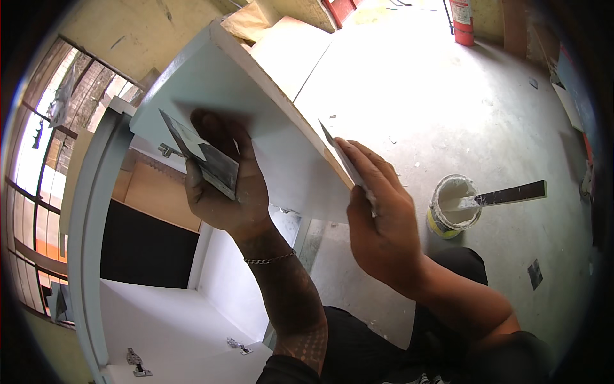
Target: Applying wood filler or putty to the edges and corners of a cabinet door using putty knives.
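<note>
My left hand (242,208), palm up with a chain bracelet at the wrist, grips a flat putty knife (220,168) with some white filler on its blade. My right hand (390,237) is closed on a second thin scraper (345,157), seen nearly edge-on. That blade stands close to the raw edge (291,109) of a pale blue-white panel (220,83); whether it touches I cannot tell. The left putty knife is in front of the panel's flat face. The panel joins a cabinet (89,237) with an open, white interior.
A tub (436,214) of white paste stands on the floor (511,134), a dark-handled tool (511,193) sticking out rightward. Metal hinges (138,363) show on the cabinet. A barred window (41,173) is at left, a red fire extinguisher (462,24) at the far right.
</note>
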Action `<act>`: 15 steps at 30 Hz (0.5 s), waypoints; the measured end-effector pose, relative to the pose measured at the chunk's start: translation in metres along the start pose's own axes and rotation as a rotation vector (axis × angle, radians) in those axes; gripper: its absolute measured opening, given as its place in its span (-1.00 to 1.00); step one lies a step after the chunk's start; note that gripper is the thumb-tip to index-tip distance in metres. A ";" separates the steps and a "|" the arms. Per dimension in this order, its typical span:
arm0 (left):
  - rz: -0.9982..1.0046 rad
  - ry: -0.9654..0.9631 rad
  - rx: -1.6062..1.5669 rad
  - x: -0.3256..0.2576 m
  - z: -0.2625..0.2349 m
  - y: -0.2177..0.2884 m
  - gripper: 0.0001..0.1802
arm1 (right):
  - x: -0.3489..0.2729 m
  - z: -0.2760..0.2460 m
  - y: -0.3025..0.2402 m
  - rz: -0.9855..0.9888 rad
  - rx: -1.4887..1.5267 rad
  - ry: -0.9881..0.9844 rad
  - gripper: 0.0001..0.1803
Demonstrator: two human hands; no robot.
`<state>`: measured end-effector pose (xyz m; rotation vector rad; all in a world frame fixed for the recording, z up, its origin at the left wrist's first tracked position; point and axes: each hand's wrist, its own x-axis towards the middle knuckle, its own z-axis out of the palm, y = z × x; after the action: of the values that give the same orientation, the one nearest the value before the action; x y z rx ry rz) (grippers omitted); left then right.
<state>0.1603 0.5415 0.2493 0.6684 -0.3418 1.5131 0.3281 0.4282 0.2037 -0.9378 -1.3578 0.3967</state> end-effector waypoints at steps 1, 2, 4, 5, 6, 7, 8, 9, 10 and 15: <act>0.003 0.012 -0.011 0.000 0.000 -0.002 -0.60 | 0.000 0.005 0.003 0.016 -0.025 0.022 -0.39; -0.002 0.012 -0.015 -0.001 0.000 -0.004 -0.60 | -0.001 0.012 0.006 -0.032 -0.060 0.032 -0.37; -0.010 0.016 -0.034 -0.001 -0.001 -0.003 -0.60 | -0.005 0.016 0.000 -0.082 -0.109 0.003 -0.32; -0.011 0.015 -0.033 -0.001 0.000 0.000 -0.60 | -0.011 0.015 -0.001 -0.082 -0.108 0.005 -0.32; -0.029 -0.002 -0.037 -0.001 0.000 0.003 -0.60 | -0.018 0.009 0.001 -0.040 -0.048 -0.051 -0.29; -0.045 -0.018 -0.039 -0.002 0.000 0.003 -0.60 | -0.025 0.003 0.003 0.003 0.013 -0.109 -0.26; -0.044 -0.017 -0.038 -0.002 0.000 0.002 -0.60 | -0.031 0.000 0.008 0.080 -0.009 -0.083 -0.33; -0.035 -0.027 -0.031 -0.001 -0.001 0.001 -0.60 | -0.032 0.000 0.015 0.080 -0.008 -0.086 -0.33; -0.029 -0.038 -0.028 0.000 -0.001 0.001 -0.59 | -0.029 0.000 0.019 0.209 0.068 -0.055 -0.36; -0.030 -0.019 -0.058 -0.001 -0.004 -0.001 -0.57 | -0.012 0.002 0.006 0.267 0.141 -0.061 -0.49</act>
<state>0.1602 0.5431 0.2456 0.6399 -0.3873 1.4641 0.3252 0.4241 0.1909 -0.9984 -1.2444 0.7203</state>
